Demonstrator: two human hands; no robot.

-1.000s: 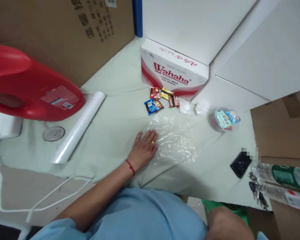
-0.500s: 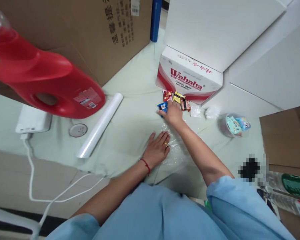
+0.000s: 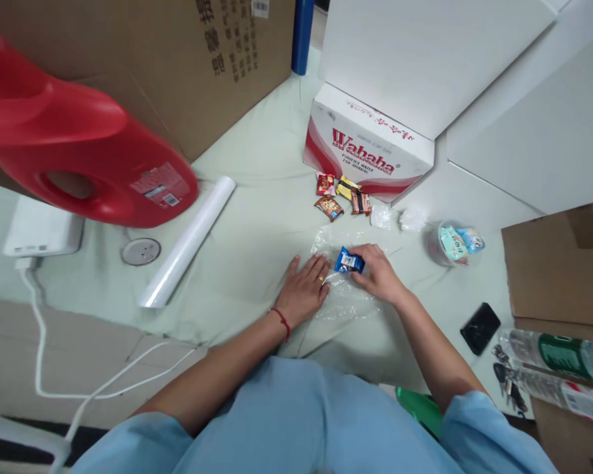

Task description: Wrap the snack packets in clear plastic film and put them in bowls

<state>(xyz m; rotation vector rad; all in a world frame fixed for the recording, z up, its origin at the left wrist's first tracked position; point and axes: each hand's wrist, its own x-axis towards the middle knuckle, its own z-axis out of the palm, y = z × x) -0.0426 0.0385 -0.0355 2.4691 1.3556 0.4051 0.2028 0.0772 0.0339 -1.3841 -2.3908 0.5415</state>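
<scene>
My right hand (image 3: 379,273) pinches a small blue snack packet (image 3: 348,261) over a sheet of clear plastic film (image 3: 343,299). Fingers outstretched, my left hand (image 3: 305,288) lies flat at the film's left edge. Beyond the film sit a red packet (image 3: 325,184), a yellow packet (image 3: 346,187), a brown packet (image 3: 330,207) and a reddish-brown packet (image 3: 360,202), grouped in front of the Wahaha carton (image 3: 370,148). Two crumpled clear plastic bundles, one of them this wad (image 3: 414,218), rest to their right.
A round clear tub (image 3: 437,247) holds wrapped packets. Left stand a red jug (image 3: 93,158), a white roll (image 3: 190,240), a round disc (image 3: 141,251) and a white power bank (image 3: 44,227) with a cable. Right are a phone (image 3: 480,328), keys (image 3: 508,378) and bottles (image 3: 568,355).
My right hand has come back from the packet group with the blue packet, now above the film. The brown packet there has come into sight. My left hand stays flat.
</scene>
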